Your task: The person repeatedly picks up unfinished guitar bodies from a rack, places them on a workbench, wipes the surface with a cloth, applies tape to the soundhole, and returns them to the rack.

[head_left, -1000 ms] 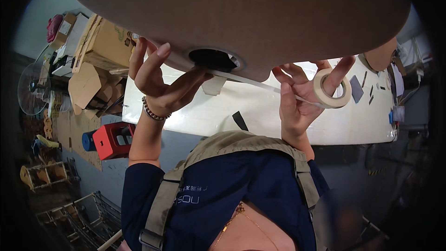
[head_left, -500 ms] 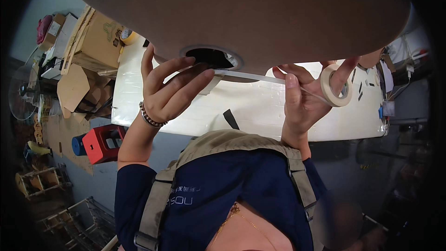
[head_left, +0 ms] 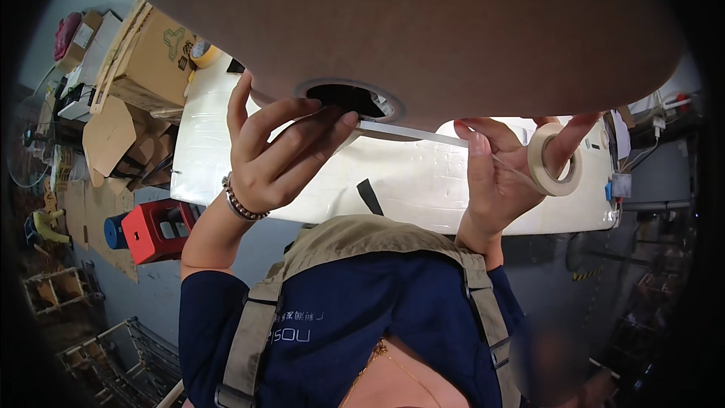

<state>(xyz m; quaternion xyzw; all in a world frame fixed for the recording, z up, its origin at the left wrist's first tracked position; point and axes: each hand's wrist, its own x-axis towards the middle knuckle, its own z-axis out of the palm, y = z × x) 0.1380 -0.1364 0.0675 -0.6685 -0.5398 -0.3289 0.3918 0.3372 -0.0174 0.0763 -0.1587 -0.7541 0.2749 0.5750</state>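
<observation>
A large, brown, smooth-faced piece with rounded corners (head_left: 468,38) fills the top of the view. Near its lower edge is an oval hole with a grey rim (head_left: 397,109). A narrow pale strip of masking tape (head_left: 423,134) stretches between my hands. With its fingertips at the near side of the hole, my left hand (head_left: 272,155) grips the strip's end; the exact pinch is partly hidden. My right hand (head_left: 502,174) holds the masking tape roll (head_left: 537,160), fingers through its core and thumb against the taut strip.
Below the brown piece lies a white, film-covered table (head_left: 302,215) with a black scrap (head_left: 369,196) on it. Cardboard boxes (head_left: 143,60) and a yellow tape roll (head_left: 202,54) are at the left. A red stool (head_left: 151,233) and a blue one (head_left: 115,232) stand on the floor.
The brown piece sits slightly lower and farther right in view. My right hand and the tape roll have shifted a little down and right; the strip stays stretched between both hands.
</observation>
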